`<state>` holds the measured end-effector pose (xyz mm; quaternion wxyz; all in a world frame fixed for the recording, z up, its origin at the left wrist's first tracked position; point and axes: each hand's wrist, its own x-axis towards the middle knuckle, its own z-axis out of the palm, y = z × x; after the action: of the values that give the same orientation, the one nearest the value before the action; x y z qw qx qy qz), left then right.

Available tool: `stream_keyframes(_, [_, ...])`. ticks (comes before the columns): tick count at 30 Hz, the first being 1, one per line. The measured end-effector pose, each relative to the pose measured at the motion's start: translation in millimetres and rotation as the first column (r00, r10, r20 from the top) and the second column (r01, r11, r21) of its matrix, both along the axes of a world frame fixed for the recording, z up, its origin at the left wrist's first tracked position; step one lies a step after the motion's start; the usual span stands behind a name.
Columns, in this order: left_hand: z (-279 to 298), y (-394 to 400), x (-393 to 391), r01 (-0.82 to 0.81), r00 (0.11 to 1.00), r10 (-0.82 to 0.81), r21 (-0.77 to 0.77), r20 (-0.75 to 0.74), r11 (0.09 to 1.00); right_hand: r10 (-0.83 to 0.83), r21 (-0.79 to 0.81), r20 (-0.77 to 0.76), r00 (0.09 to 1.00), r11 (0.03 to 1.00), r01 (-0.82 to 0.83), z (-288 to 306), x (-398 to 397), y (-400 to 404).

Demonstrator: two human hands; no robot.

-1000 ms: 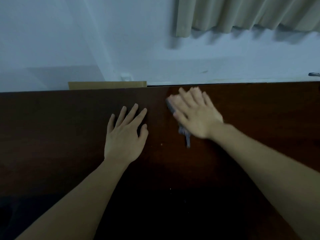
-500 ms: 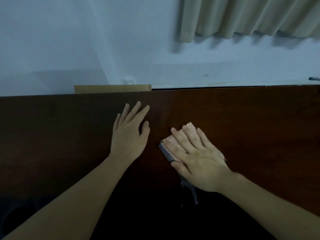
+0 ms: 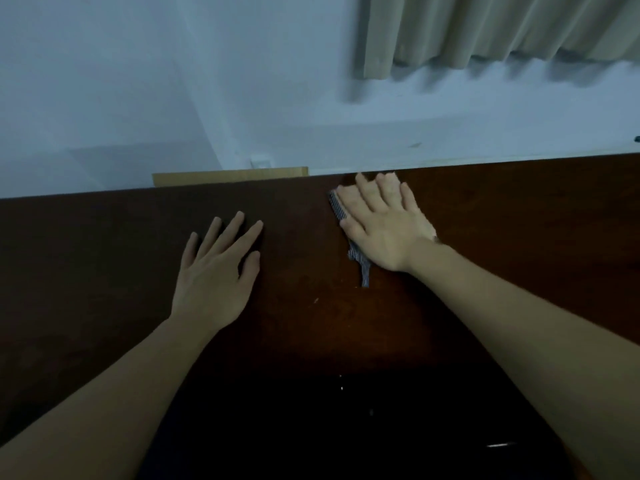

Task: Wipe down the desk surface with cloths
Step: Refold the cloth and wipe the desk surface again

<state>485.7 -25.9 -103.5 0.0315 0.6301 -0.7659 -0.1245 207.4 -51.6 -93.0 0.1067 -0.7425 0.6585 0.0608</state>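
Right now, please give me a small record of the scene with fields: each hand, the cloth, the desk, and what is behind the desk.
left hand: flat on the desk, fingers straight, holds nothing
right hand: fingers straight, presses the cloth at the far edge
cloth: grey and pink, mostly hidden under the right hand, one end trails toward the person
desk: dark brown wood
behind the desk: white wall, beige curtain, light wooden board

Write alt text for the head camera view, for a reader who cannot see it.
The right hand presses a cloth flat against the far edge of a dark wooden desk. The left hand rests open and flat on the desk. A pale wall and beige curtain lie beyond.
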Motion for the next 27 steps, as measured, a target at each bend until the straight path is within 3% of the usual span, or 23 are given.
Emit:
stream_keyframes(4, [2.5, -0.5, -0.5, 0.004, 1.000, -0.005, 0.015, 0.020, 1.000, 0.285, 0.001, 0.028, 0.958, 0.959, -0.285, -0.9, 19.4, 78.8])
stream_keyframes(7, [2.9, 0.3, -1.3, 0.002, 1.000, -0.002, 0.003, 0.014, 1.000, 0.385, -0.008, 0.033, 0.922, 0.923, -0.385, -1.6, 16.2, 95.1])
stream_keyframes(12, [4.1, 1.3, -1.1, 0.000, 1.000, 0.000, -0.010, 0.009, 1.000, 0.193, -0.021, -0.058, 0.979, 0.981, -0.195, -1.4, 1.7, 0.4])
stream_keyframes(17, [2.7, 1.1, -0.9, 0.001, 1.000, -0.001, -0.020, -0.001, 1.000, 0.029, 0.003, -0.017, 0.999, 1.000, -0.029, -1.6, 10.0, -46.7])
stream_keyframes(27, [1.4, 1.0, -0.2, 0.002, 1.000, -0.001, -0.026, 0.007, 1.000, 0.401, 0.017, 0.035, 0.915, 0.916, -0.402, -1.8, 33.0, 101.6])
